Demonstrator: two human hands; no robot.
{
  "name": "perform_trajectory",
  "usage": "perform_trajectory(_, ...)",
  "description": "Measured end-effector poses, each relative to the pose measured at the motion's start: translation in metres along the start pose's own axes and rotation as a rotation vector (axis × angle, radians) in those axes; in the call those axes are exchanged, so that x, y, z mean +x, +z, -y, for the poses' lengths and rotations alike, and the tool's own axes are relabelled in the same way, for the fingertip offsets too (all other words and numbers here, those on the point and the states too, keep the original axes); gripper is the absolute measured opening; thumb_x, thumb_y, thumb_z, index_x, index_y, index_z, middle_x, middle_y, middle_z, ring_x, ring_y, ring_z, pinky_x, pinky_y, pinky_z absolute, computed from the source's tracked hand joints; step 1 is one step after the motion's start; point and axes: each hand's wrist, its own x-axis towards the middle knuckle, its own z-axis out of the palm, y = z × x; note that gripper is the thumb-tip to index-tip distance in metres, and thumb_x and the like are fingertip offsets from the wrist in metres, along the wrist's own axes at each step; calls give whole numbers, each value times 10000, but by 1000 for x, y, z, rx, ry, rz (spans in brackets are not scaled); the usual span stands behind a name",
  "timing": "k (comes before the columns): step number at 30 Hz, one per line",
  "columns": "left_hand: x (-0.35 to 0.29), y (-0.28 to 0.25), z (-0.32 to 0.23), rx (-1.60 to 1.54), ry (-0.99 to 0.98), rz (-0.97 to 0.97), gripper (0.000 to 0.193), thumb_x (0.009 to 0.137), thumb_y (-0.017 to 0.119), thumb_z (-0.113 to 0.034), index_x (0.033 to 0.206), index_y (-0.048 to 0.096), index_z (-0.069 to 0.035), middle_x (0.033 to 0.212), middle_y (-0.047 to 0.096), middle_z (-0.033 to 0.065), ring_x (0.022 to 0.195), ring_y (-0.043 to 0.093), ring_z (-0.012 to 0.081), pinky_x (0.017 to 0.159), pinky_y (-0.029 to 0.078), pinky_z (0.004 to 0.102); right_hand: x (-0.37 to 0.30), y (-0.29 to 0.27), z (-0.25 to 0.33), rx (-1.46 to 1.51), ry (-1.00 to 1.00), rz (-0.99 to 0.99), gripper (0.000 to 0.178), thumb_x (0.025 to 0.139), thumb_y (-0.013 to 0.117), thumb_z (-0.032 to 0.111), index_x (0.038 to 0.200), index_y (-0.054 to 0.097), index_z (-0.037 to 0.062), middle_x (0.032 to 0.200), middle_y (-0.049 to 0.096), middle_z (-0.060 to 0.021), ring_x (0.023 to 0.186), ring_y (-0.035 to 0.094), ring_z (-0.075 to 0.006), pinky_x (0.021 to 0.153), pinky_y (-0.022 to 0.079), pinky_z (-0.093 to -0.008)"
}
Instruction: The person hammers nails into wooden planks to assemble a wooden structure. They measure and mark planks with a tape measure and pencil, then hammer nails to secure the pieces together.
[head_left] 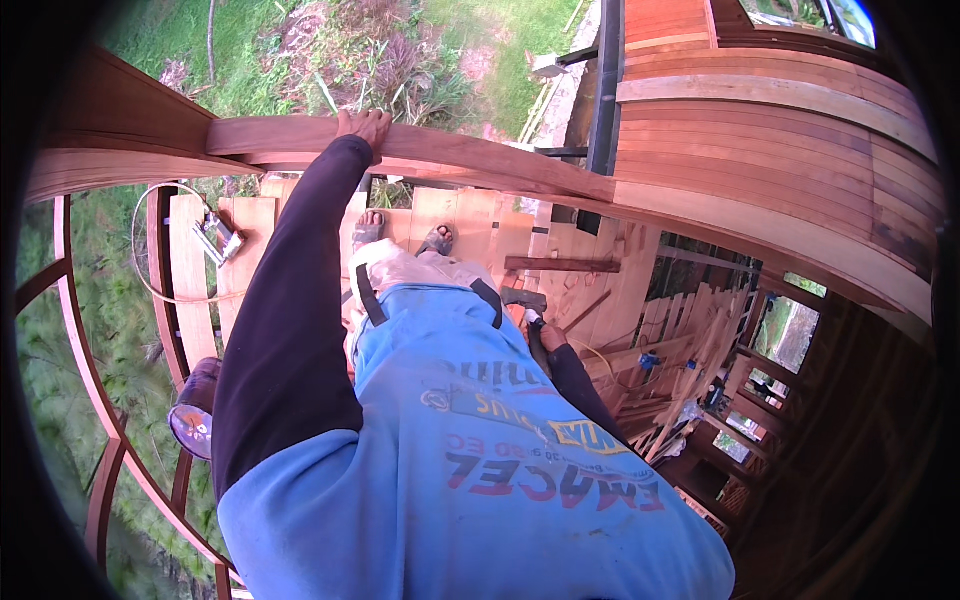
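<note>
Two hands busy: left hand (364, 126) on wooden rail (480, 160), right hand (551, 336) gripping hammer (527, 305).

Our left arm, dark sleeve, stretches straight up and forward, left hand (364, 127) flat with fingers curled over the top edge. Our right arm hangs low by our side, right hand (548, 338) closed in a fist, mostly hidden by our torso.

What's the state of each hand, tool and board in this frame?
left hand: resting on the top rail, fingers over its edge
top rail: in place, horizontal
right hand: low at the person's side, gripping the hammer
hammer: held, head up
power tool: lying on the deck boards, untouched, cord looped around it
deck boards: laid with gaps
</note>
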Motion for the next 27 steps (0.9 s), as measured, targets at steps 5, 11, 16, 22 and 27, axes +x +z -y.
perform_trajectory(5,11,9,17,2,2,65,570,706,813,-89,1218,564,-100,1227,637,133,1163,658,334,981,468,546,-7,6,26,-140,-10,17,434,982,530,354,1059,695,-40,1034,716,-277,988,704,-414,851,527,-475)
perform_trajectory(11,13,10,16,-8,47,30,508,704,783,-38,1170,584,-59,1179,668,171,1118,676,366,918,551,472,-24,-3,55,-239,-199,97,415,940,613,372,974,734,-24,930,724,-265,936,720,-387,799,531,-460)
perform_trajectory(16,17,4,11,-2,43,56,569,644,829,-44,1160,590,-59,1171,672,167,1088,688,357,885,568,464,-3,1,40,-43,-106,132,404,929,658,369,963,746,-24,818,726,-78,736,653,-142,683,487,-333)
perform_trajectory(22,11,2,9,-56,3,101,661,676,877,-102,1255,559,-118,1245,653,139,1207,631,355,998,475,479,-22,-5,72,-42,-5,124,480,921,651,461,971,762,-3,853,742,-125,782,700,-227,712,511,-367)
perform_trajectory(27,6,2,-3,51,-64,82,755,630,915,-265,1263,528,-125,1295,618,102,1275,571,317,1041,417,492,-15,3,68,-40,35,149,581,914,637,574,943,764,7,823,734,-106,750,694,-205,687,510,-349)
